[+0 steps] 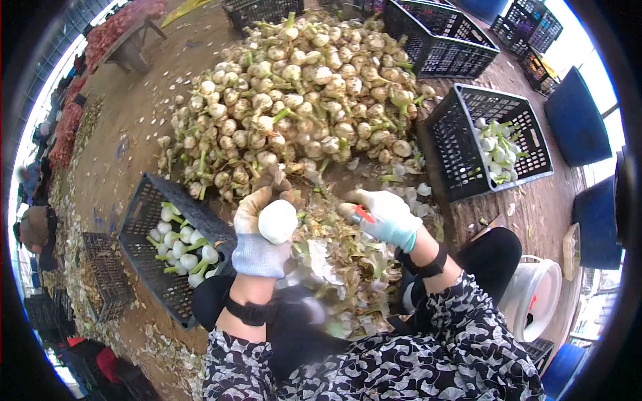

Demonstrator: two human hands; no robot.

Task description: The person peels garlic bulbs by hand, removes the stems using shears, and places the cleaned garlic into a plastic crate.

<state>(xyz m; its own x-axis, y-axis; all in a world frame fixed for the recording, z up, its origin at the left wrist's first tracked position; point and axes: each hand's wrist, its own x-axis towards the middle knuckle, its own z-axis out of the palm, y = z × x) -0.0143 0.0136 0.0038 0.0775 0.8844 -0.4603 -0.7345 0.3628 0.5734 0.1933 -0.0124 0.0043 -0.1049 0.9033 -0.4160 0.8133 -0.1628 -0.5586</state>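
My gloved left hand (257,252) is closed around a clean white garlic bulb (277,222), its fingers pointing toward the pile. To the right, my gloved right hand (391,215) is closed on an orange-handled tool (364,214); its working end cannot be made out. Beyond both hands rises a large heap of soil-stained garlic bulbs (314,87) with cut green stems. Below and between them lie loose peelings (348,267). Left of my left hand, a tilted black crate (144,220) holds several cleaned bulbs (179,248).
On the right a black crate (461,160) holds cleaned bulbs (498,152). More black crates (455,57) stand behind. A white bucket (545,294) is beside my right knee, with blue barrels (578,120) farther right. At far left another person (37,227) is near red sacks (67,130).
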